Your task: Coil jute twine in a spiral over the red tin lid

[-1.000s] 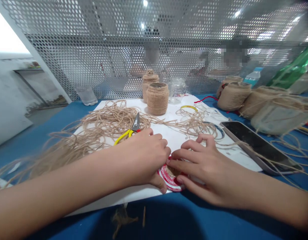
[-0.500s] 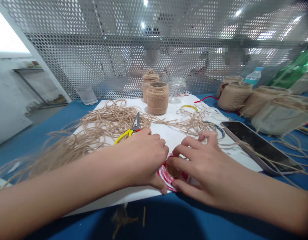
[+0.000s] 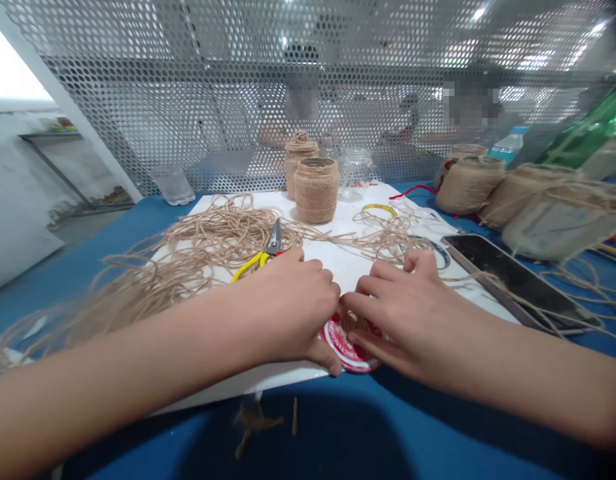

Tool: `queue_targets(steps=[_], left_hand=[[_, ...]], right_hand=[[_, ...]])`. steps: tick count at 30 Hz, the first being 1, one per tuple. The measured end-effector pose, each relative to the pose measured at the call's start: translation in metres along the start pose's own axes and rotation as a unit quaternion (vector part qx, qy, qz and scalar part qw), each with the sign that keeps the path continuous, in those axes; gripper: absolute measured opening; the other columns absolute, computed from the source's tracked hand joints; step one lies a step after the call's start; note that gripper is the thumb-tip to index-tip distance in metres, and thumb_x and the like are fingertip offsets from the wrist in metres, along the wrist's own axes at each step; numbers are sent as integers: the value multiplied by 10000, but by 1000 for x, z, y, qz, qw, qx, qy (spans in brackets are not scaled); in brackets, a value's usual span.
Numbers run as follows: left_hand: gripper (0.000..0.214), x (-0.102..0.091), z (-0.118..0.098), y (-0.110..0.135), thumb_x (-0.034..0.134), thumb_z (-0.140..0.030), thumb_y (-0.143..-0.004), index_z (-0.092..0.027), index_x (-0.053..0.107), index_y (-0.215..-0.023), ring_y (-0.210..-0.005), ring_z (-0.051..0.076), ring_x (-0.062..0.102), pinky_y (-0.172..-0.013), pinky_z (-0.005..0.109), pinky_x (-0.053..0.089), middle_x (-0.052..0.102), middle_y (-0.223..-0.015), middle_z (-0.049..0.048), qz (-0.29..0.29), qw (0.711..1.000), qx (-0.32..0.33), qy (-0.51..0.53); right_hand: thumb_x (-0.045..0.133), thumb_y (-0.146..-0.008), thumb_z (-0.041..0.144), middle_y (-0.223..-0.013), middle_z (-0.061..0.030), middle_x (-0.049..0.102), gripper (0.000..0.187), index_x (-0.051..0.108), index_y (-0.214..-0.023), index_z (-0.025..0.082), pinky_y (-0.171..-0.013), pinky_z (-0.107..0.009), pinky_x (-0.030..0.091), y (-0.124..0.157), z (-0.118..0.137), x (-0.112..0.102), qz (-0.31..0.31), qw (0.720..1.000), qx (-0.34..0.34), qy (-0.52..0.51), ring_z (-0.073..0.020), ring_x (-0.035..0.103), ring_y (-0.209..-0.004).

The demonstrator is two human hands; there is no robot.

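Observation:
A round red and white lid [image 3: 344,347] lies at the near edge of a white board [image 3: 338,267], with a small coil of jute twine [image 3: 357,325] on its top. My left hand [image 3: 288,303] is curled over the lid's left side, thumb pressed on its rim. My right hand [image 3: 405,310] covers the right side, its fingers bent down onto the twine coil. Both hands meet over the lid and hide most of it.
A loose tangle of jute twine [image 3: 198,250] and yellow-handled scissors [image 3: 261,257] lie left of my hands. Two twine-wrapped jars [image 3: 315,190] and a clear jar [image 3: 355,175] stand behind. A phone [image 3: 508,277] lies right, near more wrapped jars [image 3: 468,185]. People sit behind a perforated screen [image 3: 238,100].
My right hand's fingers have shifted a little leftward over the twine coil. The lid and my left hand stay in place; the view has tilted slightly down.

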State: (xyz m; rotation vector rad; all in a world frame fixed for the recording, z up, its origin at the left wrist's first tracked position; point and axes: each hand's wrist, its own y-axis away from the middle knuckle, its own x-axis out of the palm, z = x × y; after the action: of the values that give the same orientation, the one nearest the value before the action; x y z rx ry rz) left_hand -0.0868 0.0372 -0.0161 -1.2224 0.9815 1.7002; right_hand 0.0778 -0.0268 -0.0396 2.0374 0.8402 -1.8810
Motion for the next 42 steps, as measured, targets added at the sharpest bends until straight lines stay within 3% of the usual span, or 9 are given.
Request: queue_targets(steps=[9, 21, 30, 35, 39, 42], left_hand=[[594, 1, -1, 0, 608, -727, -629, -143, 638, -738, -713, 254, 625, -676, 347, 412, 664, -726, 74, 7, 1000, -13, -3], [556, 2, -2, 0, 622, -706, -624, -154, 627, -687, -636, 228, 605, -634, 339, 389, 650, -664, 69, -18, 1000, -7, -5], [516, -10, -5, 3, 628, -658, -673, -146, 634, -736, -701, 241, 603, -642, 339, 371, 648, -716, 74, 14, 1000, -10, -24], [543, -9, -1, 10, 664, -669, -614, -158, 642, -796, -679, 231, 579, -632, 336, 374, 637, -729, 54, -14, 999, 23, 22], [216, -8, -3, 7, 528, -351, -860, -178, 630, -779, -639, 191, 548, -619, 323, 364, 624, -741, 38, -46, 998, 42, 22], [168, -7, -5, 0, 479, -163, -872, -168, 611, -769, -631, 176, 536, -592, 303, 348, 612, -725, 33, -35, 999, 27, 8]], right_hand=[[526, -830, 304, -625, -4, 564, 235, 531, -625, 189, -697, -375, 168, -6, 3, -2, 41, 997, 61, -23, -172, 453, -670], [553, -811, 234, -691, -22, 605, 161, 572, -668, 165, -672, -355, 179, -7, 11, -1, 83, 987, 123, -52, -166, 492, -665], [546, -822, 272, -683, -12, 614, 170, 600, -684, 188, -680, -378, 163, 0, 9, 5, 9, 996, 84, -20, -200, 514, -720], [554, -826, 293, -708, -6, 615, 175, 602, -698, 183, -670, -365, 168, 8, 6, 3, -20, 996, 69, -52, -178, 501, -728], [471, -860, 194, -737, -15, 612, 197, 599, -712, 190, -662, -357, 173, 15, 0, 2, -38, 995, 58, -71, -179, 492, -757], [457, -840, 129, -777, -30, 610, 173, 599, -756, 181, -660, -350, 181, 22, -7, 4, -33, 994, 67, -76, -187, 479, -782]])
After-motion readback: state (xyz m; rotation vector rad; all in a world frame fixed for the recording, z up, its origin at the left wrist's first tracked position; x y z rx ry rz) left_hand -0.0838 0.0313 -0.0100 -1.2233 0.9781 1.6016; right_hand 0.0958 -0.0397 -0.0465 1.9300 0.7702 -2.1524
